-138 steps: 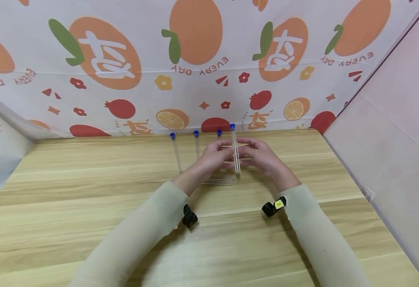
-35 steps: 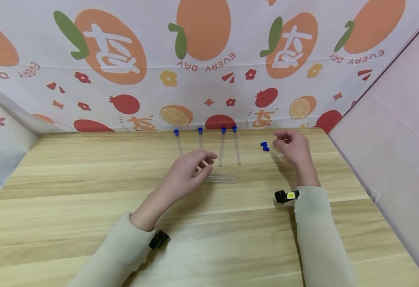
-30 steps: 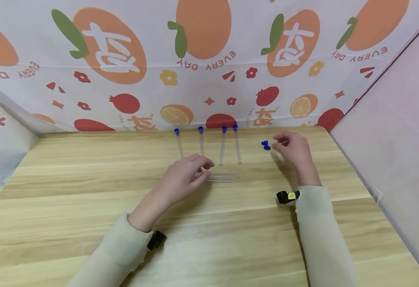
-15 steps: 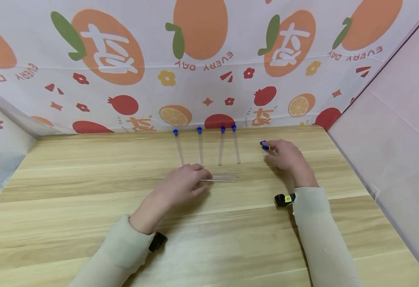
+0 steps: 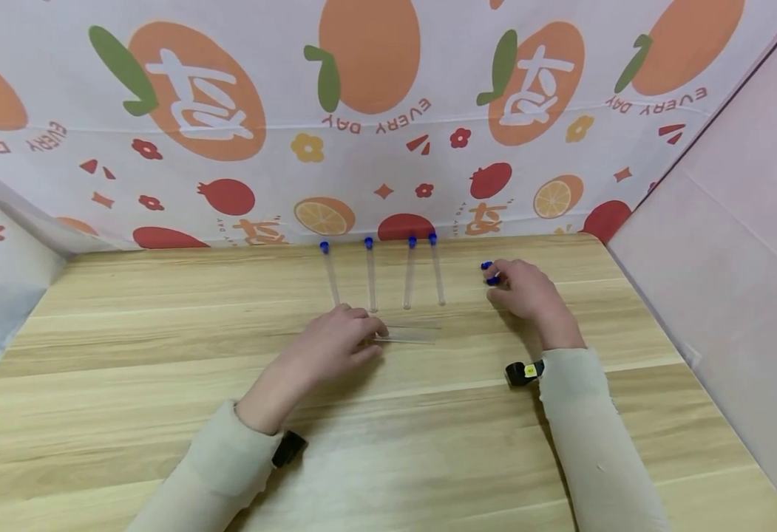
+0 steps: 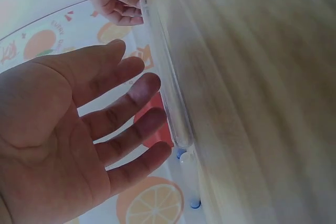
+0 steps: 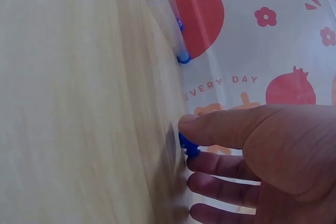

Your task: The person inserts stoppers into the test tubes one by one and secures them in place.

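On the table (image 5: 162,384): left hand (image 5: 335,341) flat, fingers straight against uncapped tube (image 5: 406,336); right hand (image 5: 524,290) pinching blue cap (image 5: 489,279). Could roll off if nudged sideways.

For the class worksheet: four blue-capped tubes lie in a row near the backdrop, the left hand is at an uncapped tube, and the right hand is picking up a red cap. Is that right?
Not quite: the cap at the right hand is blue, not red, as the right wrist view shows. The rest stands: four capped tubes lie in a row, and the left hand is at an uncapped tube.
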`<action>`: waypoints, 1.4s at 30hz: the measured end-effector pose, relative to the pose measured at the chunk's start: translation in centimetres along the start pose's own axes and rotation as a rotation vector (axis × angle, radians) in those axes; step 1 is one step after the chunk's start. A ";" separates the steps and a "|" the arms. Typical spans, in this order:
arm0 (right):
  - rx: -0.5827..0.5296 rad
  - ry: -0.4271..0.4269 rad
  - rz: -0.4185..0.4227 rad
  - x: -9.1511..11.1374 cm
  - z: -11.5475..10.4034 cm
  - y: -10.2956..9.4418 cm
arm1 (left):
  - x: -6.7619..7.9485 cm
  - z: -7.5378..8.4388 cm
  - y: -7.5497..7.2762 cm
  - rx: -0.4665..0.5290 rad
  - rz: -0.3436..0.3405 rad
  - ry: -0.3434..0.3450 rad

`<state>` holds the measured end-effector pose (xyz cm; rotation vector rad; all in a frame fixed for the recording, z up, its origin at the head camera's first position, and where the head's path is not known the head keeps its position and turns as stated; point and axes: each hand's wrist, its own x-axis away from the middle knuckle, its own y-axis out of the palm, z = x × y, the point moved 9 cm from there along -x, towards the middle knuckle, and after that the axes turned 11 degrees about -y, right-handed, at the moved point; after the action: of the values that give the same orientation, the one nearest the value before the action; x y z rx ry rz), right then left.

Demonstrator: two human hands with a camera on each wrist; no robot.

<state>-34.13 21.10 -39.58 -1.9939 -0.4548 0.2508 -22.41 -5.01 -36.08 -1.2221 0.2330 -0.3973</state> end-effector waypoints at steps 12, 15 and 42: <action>-0.027 0.016 -0.018 0.3 -0.2 0.0 | 0.1 -0.1 0.4 0.030 -0.039 -0.013; -0.016 0.027 -0.029 0.4 -0.1 0.2 | 0.2 -0.2 0.5 0.036 -0.047 -0.009; -0.003 0.040 -0.036 1.0 -0.6 0.5 | 0.9 -0.5 2.1 0.035 -0.209 -0.041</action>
<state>-32.93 20.82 -39.79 -1.9886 -0.4649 0.1874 -21.46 -5.24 -38.17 -1.2234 0.0626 -0.5545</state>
